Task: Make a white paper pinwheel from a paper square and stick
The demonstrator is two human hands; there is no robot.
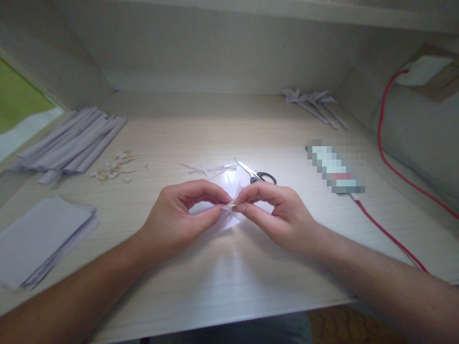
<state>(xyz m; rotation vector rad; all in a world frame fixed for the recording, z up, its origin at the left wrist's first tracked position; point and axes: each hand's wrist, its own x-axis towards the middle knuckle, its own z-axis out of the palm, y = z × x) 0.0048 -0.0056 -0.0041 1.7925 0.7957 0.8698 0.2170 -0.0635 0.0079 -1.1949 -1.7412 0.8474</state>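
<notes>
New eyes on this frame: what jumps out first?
The two hands meeting at centre: left hand and right hand both pinch a small white paper piece just above the desk, brightly lit. Behind them lie scissors and thin paper offcuts. Next come the paper rolls far left, a sheet stack near left, and a red cable running along the right.

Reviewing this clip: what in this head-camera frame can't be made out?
- Paper piece, head view: mostly hidden by left hand and right hand, washed out by glare.
- Object beside the scissors: blurred out.
- Small bits: too small to identify.
</notes>
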